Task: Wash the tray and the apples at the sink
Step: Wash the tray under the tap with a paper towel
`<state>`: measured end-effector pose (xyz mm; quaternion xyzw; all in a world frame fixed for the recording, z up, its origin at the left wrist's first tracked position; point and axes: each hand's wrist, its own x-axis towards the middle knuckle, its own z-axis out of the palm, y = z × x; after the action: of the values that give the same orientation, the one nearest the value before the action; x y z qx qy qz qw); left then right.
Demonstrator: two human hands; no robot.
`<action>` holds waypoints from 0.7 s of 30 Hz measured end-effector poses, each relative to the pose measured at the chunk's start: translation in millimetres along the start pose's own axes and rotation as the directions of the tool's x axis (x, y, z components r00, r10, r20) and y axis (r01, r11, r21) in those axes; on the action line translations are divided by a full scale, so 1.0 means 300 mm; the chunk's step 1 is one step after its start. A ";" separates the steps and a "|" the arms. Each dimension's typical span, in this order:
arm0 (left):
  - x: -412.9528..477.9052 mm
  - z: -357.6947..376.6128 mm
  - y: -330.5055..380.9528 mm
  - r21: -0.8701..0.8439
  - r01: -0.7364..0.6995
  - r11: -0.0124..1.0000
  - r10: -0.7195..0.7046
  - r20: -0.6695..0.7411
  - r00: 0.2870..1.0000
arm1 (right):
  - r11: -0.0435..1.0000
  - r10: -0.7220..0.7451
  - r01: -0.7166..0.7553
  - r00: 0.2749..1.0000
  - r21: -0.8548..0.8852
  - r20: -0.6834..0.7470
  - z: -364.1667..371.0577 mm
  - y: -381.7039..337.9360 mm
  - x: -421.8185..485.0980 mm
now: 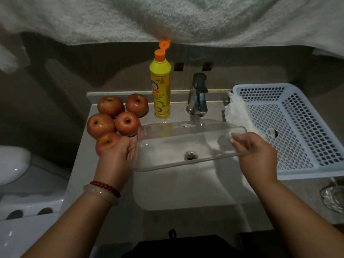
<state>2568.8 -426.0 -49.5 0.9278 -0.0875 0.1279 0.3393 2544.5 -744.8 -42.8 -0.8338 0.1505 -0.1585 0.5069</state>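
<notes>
So, progress: the tray is judged to be at the rinsing step, with the apples not yet brought to the water
Apples [119,118]: five are seen grouped on the counter left of the sink [186,187], none of them in the basin; whether they are wet cannot be told
Left hand [116,155]: the fingers are curled round the tray's left end, the rim being gripped; the nearest apple lies just behind the knuckles, and contact with it cannot be judged
Tray [186,144]: a clear plastic tray is held level over the basin, between the two hands, its far edge under the tap [198,95]; a thin flow seems to fall onto it, though this is hard to make out
Soap bottle [161,84]: it stands upright behind the tray with its orange cap flipped open; no suds can be seen on the tray
Right hand [251,148]: the tray's right end is pinched between thumb and curled fingers
Basket [297,131]: a white perforated basket sits right of the sink, with a pale cloth at its near-left corner
Left to do: finishing the tray, then all five apples, as judged from the layout
</notes>
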 end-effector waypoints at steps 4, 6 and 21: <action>-0.008 0.006 0.008 -0.026 0.005 1.000 -0.004 0.044 0.999 | 0.999 -0.036 0.036 0.999 0.004 -0.023 -0.024 -0.006 -0.011; -0.010 0.008 0.008 -0.026 0.022 0.999 -0.020 0.051 0.999 | 0.999 -0.034 0.034 0.999 0.010 -0.026 -0.032 -0.008 -0.008; -0.022 -0.028 0.113 -0.091 0.134 0.987 -0.128 0.068 0.989 | 0.986 -0.120 0.126 0.991 -0.112 0.059 -0.111 -0.118 0.055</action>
<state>2552.7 -445.8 -24.7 0.9178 -0.0427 0.0723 0.3881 2548.7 -762.5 5.3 -0.8734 0.0943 -0.1587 0.4506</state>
